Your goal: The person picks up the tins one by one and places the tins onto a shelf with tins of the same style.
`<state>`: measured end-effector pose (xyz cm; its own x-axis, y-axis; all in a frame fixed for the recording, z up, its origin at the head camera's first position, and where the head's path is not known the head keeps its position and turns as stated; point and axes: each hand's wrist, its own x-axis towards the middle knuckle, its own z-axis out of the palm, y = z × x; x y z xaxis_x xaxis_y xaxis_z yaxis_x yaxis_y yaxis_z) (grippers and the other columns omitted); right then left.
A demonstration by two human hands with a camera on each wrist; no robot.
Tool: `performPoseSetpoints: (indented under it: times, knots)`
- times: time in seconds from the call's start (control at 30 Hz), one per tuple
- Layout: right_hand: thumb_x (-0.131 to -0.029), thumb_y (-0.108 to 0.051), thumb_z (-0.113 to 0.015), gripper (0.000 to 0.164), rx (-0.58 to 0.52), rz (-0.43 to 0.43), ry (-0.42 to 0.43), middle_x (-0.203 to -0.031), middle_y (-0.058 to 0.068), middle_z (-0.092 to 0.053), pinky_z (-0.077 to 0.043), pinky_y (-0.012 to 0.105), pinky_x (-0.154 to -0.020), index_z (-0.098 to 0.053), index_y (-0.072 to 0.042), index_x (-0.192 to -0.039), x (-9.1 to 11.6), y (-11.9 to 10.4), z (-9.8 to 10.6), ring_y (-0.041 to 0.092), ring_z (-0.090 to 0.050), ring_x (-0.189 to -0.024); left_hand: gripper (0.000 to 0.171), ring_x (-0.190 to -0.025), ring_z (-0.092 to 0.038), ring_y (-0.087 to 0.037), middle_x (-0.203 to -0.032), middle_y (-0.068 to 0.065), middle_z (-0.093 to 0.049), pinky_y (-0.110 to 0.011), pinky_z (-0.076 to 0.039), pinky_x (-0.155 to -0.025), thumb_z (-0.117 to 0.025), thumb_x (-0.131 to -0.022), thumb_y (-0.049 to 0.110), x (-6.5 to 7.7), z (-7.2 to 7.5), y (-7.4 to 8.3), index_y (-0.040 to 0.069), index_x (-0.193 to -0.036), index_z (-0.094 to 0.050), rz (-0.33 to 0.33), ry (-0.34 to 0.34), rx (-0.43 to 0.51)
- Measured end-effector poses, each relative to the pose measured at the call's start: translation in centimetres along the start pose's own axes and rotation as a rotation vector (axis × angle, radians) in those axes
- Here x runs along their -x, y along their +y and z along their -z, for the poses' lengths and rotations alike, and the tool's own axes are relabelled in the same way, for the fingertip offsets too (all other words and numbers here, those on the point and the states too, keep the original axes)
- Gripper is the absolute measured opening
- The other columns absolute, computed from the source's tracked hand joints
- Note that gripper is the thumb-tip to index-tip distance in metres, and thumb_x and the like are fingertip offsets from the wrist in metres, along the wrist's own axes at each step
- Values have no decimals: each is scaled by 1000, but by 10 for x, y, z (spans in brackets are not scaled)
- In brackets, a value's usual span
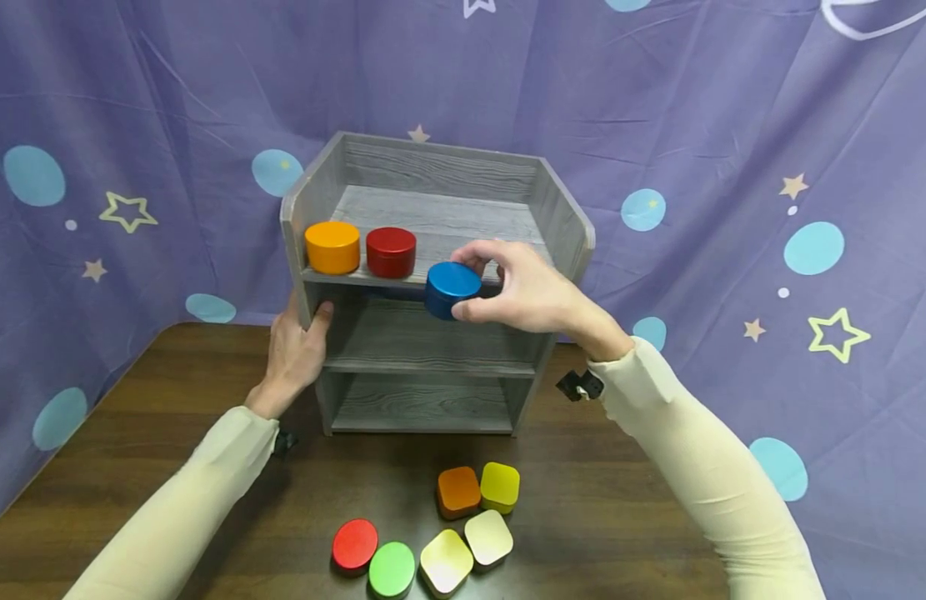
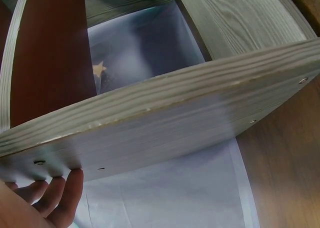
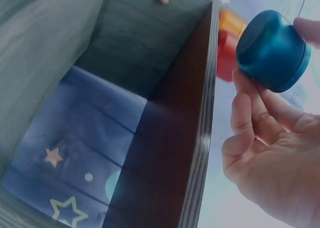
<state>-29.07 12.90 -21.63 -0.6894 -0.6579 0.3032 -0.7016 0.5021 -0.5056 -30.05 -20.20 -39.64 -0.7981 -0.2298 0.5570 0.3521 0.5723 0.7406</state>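
A blue round tin [image 1: 452, 290] is pinched between the thumb and fingers of my right hand [image 1: 518, 287], in front of the top tier of a grey wooden shelf [image 1: 432, 367]. The right wrist view shows the tin [image 3: 274, 50] tilted, apart from the shelf board. My left hand [image 1: 297, 350] grips the shelf's left side panel below the top tier, thumb inside; in the left wrist view its fingers [image 2: 67, 200] press the outer face. An orange round tin [image 1: 332, 248] and a dark red round tin [image 1: 391, 252] stand side by side at the top tier's front left.
On the wooden table [image 1: 620, 517] before the shelf lie a red round tin [image 1: 354, 544], a green round tin [image 1: 392, 570] and several square tins, among them an orange one [image 1: 458, 491] and a yellow one [image 1: 500, 486]. A purple patterned curtain [image 1: 718, 275] hangs behind.
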Motion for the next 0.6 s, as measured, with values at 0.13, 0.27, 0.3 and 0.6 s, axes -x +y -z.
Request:
performPoseSetpoints:
  times: [0.13, 0.27, 0.3, 0.6]
  knots:
    - [-85, -34, -81, 53, 11, -41, 34, -109, 8, -74, -45, 38, -92, -72, -12, -133, -13, 3, 7, 22, -63, -105, 60, -136, -58, -61, -147, -39, -62, -72, -44, -112, -56, -106, 33, 0, 0, 0, 1, -157, -49, -4, -1, 9]
    - [-85, -32, -83, 52, 5, -83, 54, -108, 8, -75, -47, 38, -96, -73, -11, -132, -24, 7, 9, 22, -65, -104, 62, -141, -55, -60, -154, -36, -57, -72, -42, -116, -56, -107, 33, 1, 0, 0, 3, -161, -47, -9, -7, 24]
    - [-85, -32, -83, 52, 2, -93, 55, -108, 8, -75, -47, 38, -95, -73, -11, -132, -27, 8, 9, 21, -65, -104, 62, -142, -55, -60, -155, -36, -57, -71, -42, -116, -56, -107, 33, 1, 0, 0, 3, -161, -46, -10, -7, 26]
    - [-84, -32, -84, 56, 16, -159, 61, -104, 6, -75, -48, 31, -81, -72, -11, -135, -38, 11, 5, 19, -64, -89, 63, -137, -57, -63, -148, -41, -59, -74, -43, -113, -56, -107, 35, 1, 0, 0, 2, -159, -47, -3, -5, 21]
